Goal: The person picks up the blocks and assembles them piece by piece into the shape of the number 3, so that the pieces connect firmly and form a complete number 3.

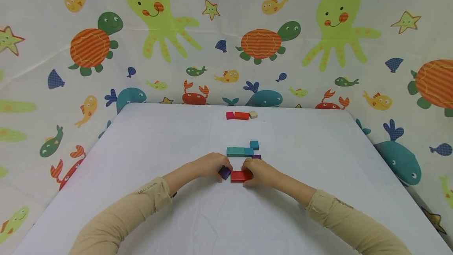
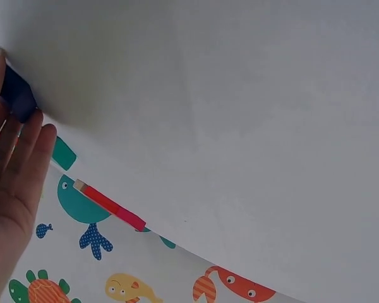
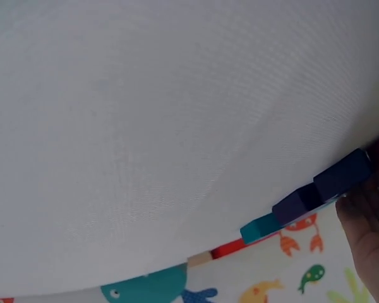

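Note:
In the head view my left hand (image 1: pixel 214 164) pinches a dark purple block (image 1: pixel 224 172), turned at an angle, between thumb and fingers. That block looks dark blue (image 2: pixel 19 96) in the left wrist view. Just to its right, a red block (image 1: pixel 239 176) lies on the white table, and my right hand (image 1: pixel 262 173) grips its right end with curled fingers. Behind the right hand a second purple block (image 1: pixel 256 157) is partly hidden. The right wrist view catches only the edge of the right hand (image 3: pixel 371 243), with a dark blue block (image 3: pixel 344 175) near the fingers.
Farther back lies a teal block (image 1: pixel 235 152) against a blue cube (image 1: pixel 249 152), with another blue cube (image 1: pixel 254 145) behind. Near the table's (image 1: pixel 170 129) far edge, a pink cube (image 1: pixel 230 115), a red block (image 1: pixel 242 116) and a beige cube (image 1: pixel 253 115) form a row before the patterned curtain.

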`<state>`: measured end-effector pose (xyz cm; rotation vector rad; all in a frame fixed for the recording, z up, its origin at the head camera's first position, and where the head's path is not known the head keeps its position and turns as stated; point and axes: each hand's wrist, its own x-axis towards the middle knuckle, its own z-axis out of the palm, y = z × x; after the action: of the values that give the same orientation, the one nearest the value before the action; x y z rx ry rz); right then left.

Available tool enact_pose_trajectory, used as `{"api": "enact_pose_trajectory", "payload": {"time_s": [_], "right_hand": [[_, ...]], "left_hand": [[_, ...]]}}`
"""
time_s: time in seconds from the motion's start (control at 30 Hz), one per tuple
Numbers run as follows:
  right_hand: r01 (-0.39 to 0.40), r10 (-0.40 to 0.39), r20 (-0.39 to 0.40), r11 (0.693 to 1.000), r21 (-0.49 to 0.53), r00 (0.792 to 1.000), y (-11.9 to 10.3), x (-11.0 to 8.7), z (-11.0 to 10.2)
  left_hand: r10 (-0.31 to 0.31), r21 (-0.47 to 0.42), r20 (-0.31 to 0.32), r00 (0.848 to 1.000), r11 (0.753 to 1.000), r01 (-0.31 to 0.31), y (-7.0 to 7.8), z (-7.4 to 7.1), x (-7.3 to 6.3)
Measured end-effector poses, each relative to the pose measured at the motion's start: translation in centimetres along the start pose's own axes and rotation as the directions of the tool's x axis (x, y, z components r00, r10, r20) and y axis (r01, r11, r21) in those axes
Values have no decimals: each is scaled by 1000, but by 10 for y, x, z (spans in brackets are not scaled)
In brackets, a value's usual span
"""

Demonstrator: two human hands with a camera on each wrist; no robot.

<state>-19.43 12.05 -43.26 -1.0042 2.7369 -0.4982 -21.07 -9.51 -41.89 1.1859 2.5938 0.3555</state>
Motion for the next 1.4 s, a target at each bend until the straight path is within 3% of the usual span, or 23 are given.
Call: {"api": "enact_pose_trajectory", "payload": {"time_s": [0.17, 0.37, 0.6, 0.77, 1.03, 1.13, 1.4], "right_hand": [[24, -22, -37, 998, 52, 999, 2, -4, -7], [-21, 27, -56, 996, 90, 998, 0, -3, -19], [-20, 26, -77, 996, 87, 997, 3, 1, -24], [-12, 20, -113, 997, 74, 993, 7, 3, -29], [2, 12, -169, 996, 84, 986, 19, 7, -34], [-2, 19, -174, 996, 94, 984, 23, 9, -35], [-65, 79, -180, 994, 85, 980, 30, 12, -39]], "left_hand": [[-14, -16, 15, 1000, 1000, 14, 1, -2, 0], [-51, -68, 12, 999, 996, 52, -1, -8, 3], [-122, -170, -48, 991, 979, 112, -6, -14, 6], [-175, -172, -132, 976, 974, 151, -9, -14, 12], [-267, -194, -260, 928, 956, 221, -16, -10, 24], [-288, -196, -269, 919, 951, 240, -18, -9, 28], [-310, -198, -247, 918, 944, 266, -23, -6, 37]]}}
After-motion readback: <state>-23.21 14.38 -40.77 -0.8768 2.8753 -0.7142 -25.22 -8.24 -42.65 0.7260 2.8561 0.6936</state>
